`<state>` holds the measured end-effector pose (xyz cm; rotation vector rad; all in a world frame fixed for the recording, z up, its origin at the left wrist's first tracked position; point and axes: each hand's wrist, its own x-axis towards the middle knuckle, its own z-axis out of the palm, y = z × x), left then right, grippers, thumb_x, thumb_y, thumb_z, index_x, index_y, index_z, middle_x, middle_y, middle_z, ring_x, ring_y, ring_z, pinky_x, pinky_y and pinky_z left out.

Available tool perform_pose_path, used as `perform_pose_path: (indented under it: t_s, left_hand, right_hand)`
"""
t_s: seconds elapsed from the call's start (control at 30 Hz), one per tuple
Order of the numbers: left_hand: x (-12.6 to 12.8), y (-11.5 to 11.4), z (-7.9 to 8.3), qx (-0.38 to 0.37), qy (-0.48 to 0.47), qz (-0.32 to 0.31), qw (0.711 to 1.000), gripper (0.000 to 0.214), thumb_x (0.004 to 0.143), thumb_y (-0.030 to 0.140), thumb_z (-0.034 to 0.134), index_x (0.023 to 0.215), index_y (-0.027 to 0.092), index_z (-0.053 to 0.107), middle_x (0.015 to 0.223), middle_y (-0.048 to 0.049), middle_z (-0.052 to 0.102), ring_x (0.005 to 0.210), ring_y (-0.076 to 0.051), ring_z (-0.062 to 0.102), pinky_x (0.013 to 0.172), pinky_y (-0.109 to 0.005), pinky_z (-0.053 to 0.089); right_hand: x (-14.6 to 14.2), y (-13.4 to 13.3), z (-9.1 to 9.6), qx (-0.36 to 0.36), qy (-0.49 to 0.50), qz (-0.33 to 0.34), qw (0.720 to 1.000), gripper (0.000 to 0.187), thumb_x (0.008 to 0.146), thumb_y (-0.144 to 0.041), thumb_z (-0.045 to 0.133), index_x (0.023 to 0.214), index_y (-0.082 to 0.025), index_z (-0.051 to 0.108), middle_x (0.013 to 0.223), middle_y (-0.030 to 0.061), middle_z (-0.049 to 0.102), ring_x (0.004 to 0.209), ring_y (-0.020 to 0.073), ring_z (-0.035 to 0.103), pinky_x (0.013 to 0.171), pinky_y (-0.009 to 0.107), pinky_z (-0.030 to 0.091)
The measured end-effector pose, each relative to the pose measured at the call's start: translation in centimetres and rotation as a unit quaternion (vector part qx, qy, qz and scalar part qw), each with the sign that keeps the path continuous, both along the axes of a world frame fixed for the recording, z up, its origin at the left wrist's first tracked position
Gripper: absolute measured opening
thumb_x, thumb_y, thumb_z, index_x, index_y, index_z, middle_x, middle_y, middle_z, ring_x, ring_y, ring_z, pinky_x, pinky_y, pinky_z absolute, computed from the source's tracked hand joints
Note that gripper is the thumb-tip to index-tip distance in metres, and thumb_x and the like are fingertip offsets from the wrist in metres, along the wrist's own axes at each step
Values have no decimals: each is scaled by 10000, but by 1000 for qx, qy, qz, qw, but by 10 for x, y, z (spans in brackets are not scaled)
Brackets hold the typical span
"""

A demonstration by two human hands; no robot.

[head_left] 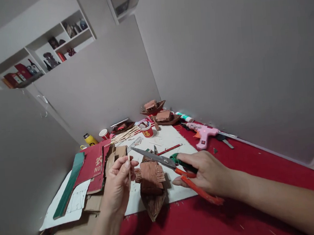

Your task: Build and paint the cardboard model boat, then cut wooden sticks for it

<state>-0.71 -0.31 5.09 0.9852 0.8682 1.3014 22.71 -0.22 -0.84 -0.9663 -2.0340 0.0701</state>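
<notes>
My left hand (118,184) is raised over the table, its fingers pinched on a thin wooden stick (129,174) held upright. My right hand (204,171) grips a pair of scissors (174,166) with orange and green handles, the blades pointing left toward the stick. Between the hands, on the white sheet (171,134), sits a brown cardboard model boat (152,186) with a small cabin on top.
A pink glue gun (204,133) lies at the right on the red tablecloth (208,222). A red paper cup (147,129), a bundle of sticks (124,135), a red pencil (169,149), more model boats (153,106) and cardboard pieces (94,166) lie behind and left.
</notes>
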Motion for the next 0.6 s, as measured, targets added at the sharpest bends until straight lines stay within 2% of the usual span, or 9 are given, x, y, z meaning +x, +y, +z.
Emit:
perform_pose_path:
  t_s: [0.07, 0.2, 0.4, 0.6]
  left_hand:
    - [1, 1, 3, 12, 4, -11, 1000, 216, 722, 256, 779, 831, 158, 621, 648, 17, 647, 531, -50, 509, 516, -150, 393]
    - [6, 2, 3, 40, 29, -49, 998, 162, 837, 291, 669, 881, 191, 550, 587, 53, 599, 449, -35, 444, 462, -143, 340]
    - [9, 7, -8, 67, 61, -50, 995, 176, 844, 281, 663, 859, 199, 508, 729, -5, 701, 542, -60, 537, 508, -156, 408]
    - [0, 14, -21, 39, 48, -64, 996, 126, 837, 246, 665, 857, 187, 555, 772, 0, 674, 624, -84, 593, 544, -173, 489]
  right_hand:
    - [-1, 0, 1, -1, -5, -2, 1000, 462, 838, -607, 527, 626, -213, 412, 495, -54, 412, 431, 97, 324, 449, 231, 253]
    - [-2, 0, 0, -10, -37, -26, 999, 463, 838, -619, 512, 635, -210, 437, 500, -37, 458, 428, 110, 350, 467, 249, 241]
    - [1, 5, -2, -18, -62, -52, 997, 443, 831, -616, 524, 689, -198, 487, 531, -16, 504, 439, 128, 409, 481, 252, 249]
    - [2, 5, -1, -33, -58, -37, 997, 417, 816, -580, 563, 668, -205, 458, 508, -43, 459, 428, 106, 363, 463, 241, 232]
